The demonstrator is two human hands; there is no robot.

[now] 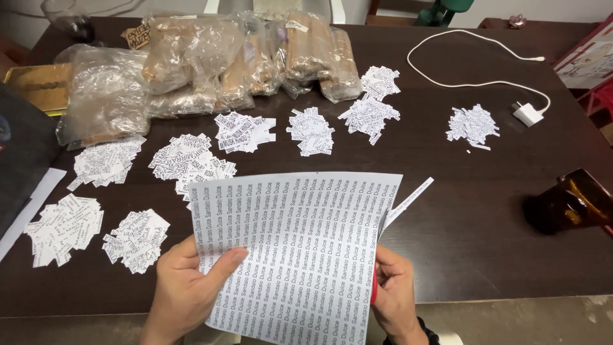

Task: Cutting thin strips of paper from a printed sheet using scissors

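My left hand (185, 287) grips the lower left edge of a white printed sheet (300, 255), thumb on top. The sheet is covered in rows of repeated small text and is held tilted above the dark table (485, 236). My right hand (396, 294) is at the sheet's right edge, closed around red-handled scissors (373, 294) that are mostly hidden behind the paper. A narrow cut strip (412, 195) hangs off the sheet's upper right edge.
Several heaps of small cut paper labels (185, 160) lie across the table, one apart at the right (472, 124). Clear plastic bags of brown sticks (255, 57) line the back. A white charger and cable (527, 112) and a brown glass bottle (568, 204) sit at the right.
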